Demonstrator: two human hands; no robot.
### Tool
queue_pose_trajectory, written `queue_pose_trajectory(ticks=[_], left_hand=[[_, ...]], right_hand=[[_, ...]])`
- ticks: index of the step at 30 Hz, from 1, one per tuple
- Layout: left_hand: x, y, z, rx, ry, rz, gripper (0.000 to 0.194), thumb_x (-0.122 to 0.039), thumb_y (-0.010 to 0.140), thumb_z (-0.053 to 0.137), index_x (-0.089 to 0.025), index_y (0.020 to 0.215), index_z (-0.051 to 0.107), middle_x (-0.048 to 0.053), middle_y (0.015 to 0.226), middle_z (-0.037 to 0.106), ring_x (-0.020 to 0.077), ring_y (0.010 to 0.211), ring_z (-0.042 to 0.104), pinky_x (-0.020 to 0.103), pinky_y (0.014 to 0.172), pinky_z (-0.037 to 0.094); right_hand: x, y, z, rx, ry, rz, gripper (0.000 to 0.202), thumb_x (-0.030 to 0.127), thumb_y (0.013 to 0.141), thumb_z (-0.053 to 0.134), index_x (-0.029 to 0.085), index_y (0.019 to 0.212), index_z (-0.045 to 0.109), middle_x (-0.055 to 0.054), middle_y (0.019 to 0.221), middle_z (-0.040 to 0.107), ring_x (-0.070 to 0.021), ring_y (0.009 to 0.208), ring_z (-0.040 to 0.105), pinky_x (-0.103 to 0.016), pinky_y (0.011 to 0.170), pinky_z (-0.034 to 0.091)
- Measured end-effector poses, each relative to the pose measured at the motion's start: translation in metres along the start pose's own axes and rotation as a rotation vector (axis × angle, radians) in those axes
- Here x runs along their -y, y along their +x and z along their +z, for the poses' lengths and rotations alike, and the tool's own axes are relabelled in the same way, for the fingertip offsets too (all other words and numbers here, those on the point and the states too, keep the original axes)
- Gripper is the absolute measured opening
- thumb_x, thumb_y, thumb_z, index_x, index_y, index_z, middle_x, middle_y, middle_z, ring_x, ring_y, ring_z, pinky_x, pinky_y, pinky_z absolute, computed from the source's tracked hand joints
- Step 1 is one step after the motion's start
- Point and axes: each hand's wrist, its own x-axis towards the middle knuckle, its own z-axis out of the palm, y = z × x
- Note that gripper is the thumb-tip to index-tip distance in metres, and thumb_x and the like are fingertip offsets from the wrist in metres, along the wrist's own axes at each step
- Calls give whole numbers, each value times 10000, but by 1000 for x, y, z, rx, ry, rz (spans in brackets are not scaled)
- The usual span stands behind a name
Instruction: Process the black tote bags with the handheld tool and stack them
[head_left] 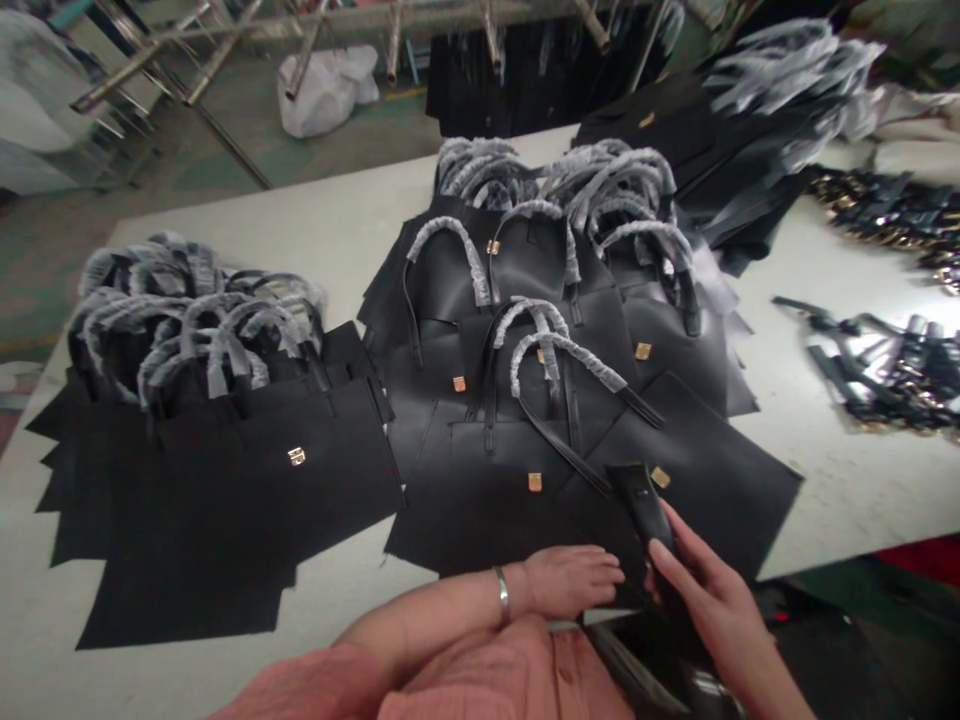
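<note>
My left hand (574,582) lies flat with its fingers stretched out, resting on the lower edge of a black bag panel (480,520). In my right hand (705,580) is a long black piece with a flat, squared end (640,500); its kind is unclear, and its lower part runs down out of clear sight. That squared end is over the panels, close to a gold clasp plate (660,478). Overlapping black panels fan out ahead, several with gold plates. Their looped handles (562,345) are wrapped in clear crinkled film.
To the left lies another stack of black panels (225,500) with wrapped handles. Black straps with gold hardware (900,375) are heaped on the right of the white table (330,250). More black pieces (675,140) lie at the back right. A metal rack (337,30) stands beyond.
</note>
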Motion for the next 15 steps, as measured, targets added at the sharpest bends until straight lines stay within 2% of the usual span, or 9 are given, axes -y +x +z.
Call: queue_pose_trajectory(ticks=[2,4,6,8,10,11,13,15], left_hand=[[-1,-1,-3,6,18,1,236,-182,952,496,-116,1087,679,93,1352,585,230,1323,470,343,1171,301],[-2,0,-3,15,3,-12,208,-201,957,504,-148,1043,686,86,1285,631,204,1262,525,337,1133,345],[-4,1,-3,25,-35,-42,173,-221,953,527,-173,1008,685,68,1198,677,182,1196,565,318,1087,387],[-5,2,-3,22,-62,-78,163,-219,952,530,-179,1025,670,52,1172,689,172,1177,568,301,1069,395],[-7,2,-3,9,-60,-112,177,-207,962,503,-165,1059,645,54,1175,681,170,1168,564,294,1062,388],[-9,2,-4,4,-54,-134,186,-207,965,491,-157,1078,631,60,1154,680,172,1143,573,296,1044,397],[-13,0,-6,13,-44,-167,206,-248,963,494,-144,1105,602,64,1037,684,177,1015,611,298,948,446],[-16,-1,-8,29,-29,-215,249,-336,954,517,-150,1107,581,49,910,661,182,870,622,305,827,478]], right_hand=[[-7,-6,-10,75,-31,18,825,542,730,737,207,1447,506,-26,880,777,-190,588,655,-283,548,548],[-15,-7,-9,179,-89,11,737,516,733,735,206,1384,585,-54,1036,771,-229,703,697,-317,623,581],[-20,-5,1,254,-146,-16,654,486,758,712,204,1342,625,-65,1134,751,-274,866,715,-367,755,596],[-19,1,14,248,-157,-80,584,449,777,701,213,1309,651,-60,1207,725,-290,1050,682,-408,943,539],[-11,6,23,186,-83,-144,563,441,776,711,219,1291,664,-56,1207,725,-280,1115,654,-404,1013,490],[-5,8,24,158,-23,-148,595,460,776,712,213,1313,646,-59,1128,750,-270,1036,682,-394,950,527],[9,11,19,122,108,-105,728,518,767,715,178,1394,566,-37,839,758,-223,723,692,-339,676,576],[20,14,7,84,206,-61,866,556,739,737,131,1450,484,12,637,673,-167,511,591,-283,488,498]])
